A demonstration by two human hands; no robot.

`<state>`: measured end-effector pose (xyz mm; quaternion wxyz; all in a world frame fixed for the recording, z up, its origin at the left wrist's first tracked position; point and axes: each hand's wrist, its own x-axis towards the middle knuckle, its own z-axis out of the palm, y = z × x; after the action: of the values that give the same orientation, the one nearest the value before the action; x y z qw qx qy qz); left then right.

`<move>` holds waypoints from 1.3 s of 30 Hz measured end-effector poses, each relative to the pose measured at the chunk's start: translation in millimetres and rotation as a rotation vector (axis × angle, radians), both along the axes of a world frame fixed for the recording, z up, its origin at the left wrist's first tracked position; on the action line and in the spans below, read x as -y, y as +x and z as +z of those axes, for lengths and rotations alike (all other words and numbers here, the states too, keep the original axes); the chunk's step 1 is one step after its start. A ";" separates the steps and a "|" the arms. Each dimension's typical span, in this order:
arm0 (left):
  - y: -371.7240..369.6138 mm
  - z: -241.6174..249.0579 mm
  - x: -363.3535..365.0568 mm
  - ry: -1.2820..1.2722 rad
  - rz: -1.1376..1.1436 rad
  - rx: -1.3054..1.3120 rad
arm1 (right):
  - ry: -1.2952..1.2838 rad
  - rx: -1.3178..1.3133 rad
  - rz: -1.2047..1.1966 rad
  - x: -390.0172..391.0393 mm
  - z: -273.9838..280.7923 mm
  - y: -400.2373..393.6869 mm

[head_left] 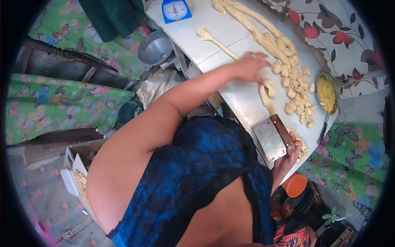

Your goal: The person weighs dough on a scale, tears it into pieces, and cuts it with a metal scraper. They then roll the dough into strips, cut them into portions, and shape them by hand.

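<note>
My right hand (294, 150) grips a dough scraper with a broad metal blade (267, 142) and a brown wooden handle (280, 128). The blade lies near the table's front edge, beside a looped strip of dough (267, 95). Stretched across the table, my left hand (252, 66) has its fingers apart, the lower fingertips right at the top of that strip. A thin dough rope (219, 44) with a knobby end runs toward this wrist. Just past its fingertips lie many cut dough pieces (294, 84). Another lump of dough (303, 149) shows partly behind my right hand.
Long thick dough rolls (263, 35) stretch along the table's far side. A blue dial scale (176, 10) stands at the upper left. A bowl of yellow filling (327, 95) and a black-handled knife (323, 132) sit at the right edge. A grey basin (156, 48) is off the near side.
</note>
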<state>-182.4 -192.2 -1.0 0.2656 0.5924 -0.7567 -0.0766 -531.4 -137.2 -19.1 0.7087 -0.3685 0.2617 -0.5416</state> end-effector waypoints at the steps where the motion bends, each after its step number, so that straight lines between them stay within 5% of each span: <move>1: 19.0 2.5 -2.9 0.000 0.116 0.031 | 0.000 0.002 -0.004 -0.4 -1.8 -2.4; 6: 132.3 3.4 -31.8 0.001 0.502 0.130 | 0.032 -0.116 0.076 -8.0 -4.9 -12.4; 15: 193.3 -34.6 -66.6 0.035 0.484 -0.031 | 0.278 -0.851 0.435 -7.4 34.3 8.9; 19: 199.8 -37.8 -66.3 0.062 0.423 -0.134 | 0.151 -0.763 0.399 2.3 39.4 23.3; 21: 185.9 -32.6 -69.7 -0.314 0.531 0.132 | 0.089 -0.584 0.335 8.2 46.9 42.0; 23: 191.0 -35.1 -67.6 -0.283 0.461 0.037 | 0.054 -0.452 0.259 13.4 64.3 82.3; 25: 194.3 -29.0 -71.1 0.030 0.294 -0.078 | -0.041 -0.467 0.202 19.1 74.0 125.3; 30: 208.9 -34.6 -68.7 0.077 0.145 -0.166 | -0.217 -0.722 0.246 29.9 103.4 247.1; 32: 206.1 -31.7 -69.8 0.038 0.258 -0.822 | -0.287 -0.822 0.270 34.6 112.8 276.5; 35: 218.1 -34.8 -70.0 0.128 0.190 -1.020 | -0.476 -0.846 0.158 37.4 121.8 309.6; 39: 219.7 -35.0 -70.9 0.219 0.163 -0.914 | -0.566 -0.851 0.019 36.4 134.7 340.5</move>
<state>37.3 -121.3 -36.0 0.5125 0.5798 -0.5010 -0.3876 -190.9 -173.6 115.5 0.4169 -0.7363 0.3669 -0.3867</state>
